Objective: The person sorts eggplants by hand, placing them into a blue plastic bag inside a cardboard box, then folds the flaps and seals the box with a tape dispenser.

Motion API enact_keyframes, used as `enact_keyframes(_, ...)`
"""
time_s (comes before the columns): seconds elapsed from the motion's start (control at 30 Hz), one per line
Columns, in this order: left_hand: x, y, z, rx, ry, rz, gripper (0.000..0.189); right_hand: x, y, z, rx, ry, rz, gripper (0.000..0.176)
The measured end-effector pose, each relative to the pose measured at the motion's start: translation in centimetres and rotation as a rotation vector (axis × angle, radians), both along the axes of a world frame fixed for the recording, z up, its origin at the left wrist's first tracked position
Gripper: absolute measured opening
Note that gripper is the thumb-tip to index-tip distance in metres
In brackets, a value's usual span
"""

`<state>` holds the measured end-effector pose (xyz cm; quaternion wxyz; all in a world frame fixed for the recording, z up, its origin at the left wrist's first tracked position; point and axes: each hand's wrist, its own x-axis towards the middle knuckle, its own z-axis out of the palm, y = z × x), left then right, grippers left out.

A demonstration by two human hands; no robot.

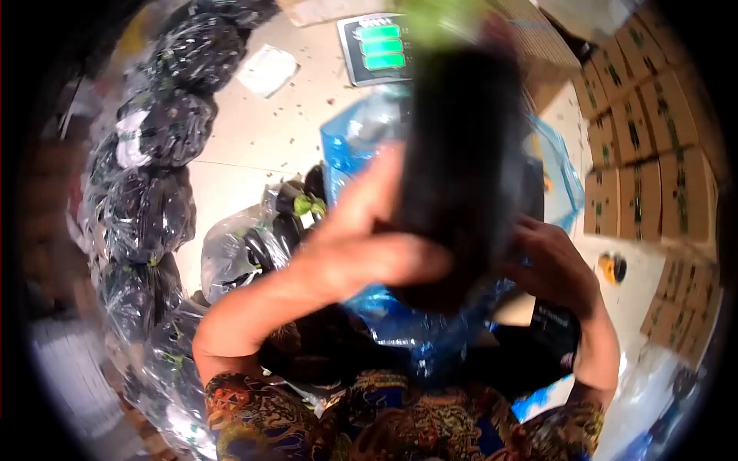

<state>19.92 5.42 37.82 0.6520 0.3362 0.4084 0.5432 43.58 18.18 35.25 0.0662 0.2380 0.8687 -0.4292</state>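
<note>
A large dark eggplant (461, 169), blurred and close to the camera, stands nearly upright with its green stem end at the top. My left hand (369, 253) grips its lower left side, thumb across the front. Beside its lower right, my right hand (557, 265) has curled fingers, partly hidden behind the eggplant; what they hold cannot be made out. Beneath both hands lies a blue plastic bag (419, 334), rising at the left behind my left hand. More eggplants (288, 223) with green stems lie left of my left arm, by a clear plastic bag (223, 250).
Filled clear bags of dark eggplants (146, 211) line the left side. Stacked cardboard boxes (642, 169) stand at the right, near a yellow-and-black roll-like object (613, 268). A panel with green bars (373, 50) and a white paper (267, 71) lie on the pale floor.
</note>
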Motion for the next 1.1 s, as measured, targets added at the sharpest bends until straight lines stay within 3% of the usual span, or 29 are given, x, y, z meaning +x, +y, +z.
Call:
enact_keyframes(0.1,-1.7,-1.9,-0.7,-0.003,-0.054,0.231,0.073,3.6,-0.9,-3.1,0.486,0.008,0.174,0.036)
enact_keyframes(0.13,-2.2,-2.7,-1.3,-0.06,0.004,0.283,0.076,4.1,-0.8,-3.6,0.532,-0.029,0.161,0.04)
enact_keyframes(0.23,-2.9,-5.5,-1.5,-0.309,0.199,0.27,0.079,7.8,1.6,-6.4,0.814,-0.026,0.143,0.036)
enact_keyframes(0.3,-1.5,-6.5,-0.2,-0.432,0.172,0.178,0.084,7.6,2.1,-3.6,0.886,-0.214,0.077,0.031)
enact_keyframes(0.33,-1.1,-7.1,-0.3,-0.438,0.18,0.115,0.085,7.1,2.8,-2.3,0.778,-0.364,0.01,0.027)
enact_keyframes(0.4,-1.2,-8.1,-0.9,-0.475,0.121,-0.113,0.089,7.8,2.5,-1.4,0.764,-0.212,0.033,0.027)
enact_keyframes(0.43,-0.3,-8.4,-0.8,-0.531,0.065,-0.113,0.09,7.9,2.2,-1.3,0.753,-0.131,0.045,0.027)
enact_keyframes(0.47,0.2,-8.8,-1.3,-0.539,0.086,-0.165,0.089,7.7,2.3,-2.0,0.637,0.11,0.068,0.027)
enact_keyframes(0.57,1.8,-7.7,-1.0,-0.537,0.171,-0.312,0.082,2.5,0.0,0.3,0.445,-0.089,0.148,0.024)
enact_keyframes(0.67,3.5,-7.2,-2.4,-0.628,0.096,-0.197,0.082,-0.4,-0.6,-2.7,-0.234,-0.022,0.162,0.038)
enact_keyframes(0.73,4.7,-6.7,-3.6,-0.667,0.058,-0.062,0.084,-0.6,-1.6,-3.8,-0.73,0.056,-0.107,0.06)
enact_keyframes(0.77,5.1,-6.3,-4.1,-0.551,0.131,-0.079,0.089,-0.7,-2.1,-4.3,-0.974,0.09,-0.241,0.072)
enact_keyframes(0.8,5.6,-6.2,-4.2,-0.498,0.253,-0.107,0.092,-0.8,-2.8,-5.0,-1.015,0.09,-0.323,0.088)
enact_keyframes(0.87,6.9,-6.3,-4.4,-0.276,0.522,-0.167,0.102,-1.2,-4.0,-5.5,-0.827,0.166,-0.38,0.084)
enact_keyframes(0.9,7.3,-6.5,-3.9,-0.31,0.503,-0.227,0.099,-1.6,-4.4,-5.2,-0.732,0.204,-0.41,0.081)
enact_keyframes(0.97,6.0,-5.4,-3.0,-0.306,0.504,-0.276,0.092,-1.0,-3.3,-3.5,-0.985,0.133,-0.473,0.07)
enact_keyframes(1.0,4.4,-5.0,-3.5,0.074,1.015,-0.252,0.084,-0.5,-2.8,-3.3,-1.044,0.088,-0.513,0.063)
enact_keyframes(1.03,3.8,-4.6,-3.5,0.099,1.176,-0.049,0.083,0.2,-2.4,-3.5,-1.105,0.039,-0.55,0.056)
enact_keyframes(1.1,1.6,-2.8,-4.9,0.248,1.36,0.122,0.082,2.6,-2.5,-5.4,-0.657,0.472,-0.146,0.047)
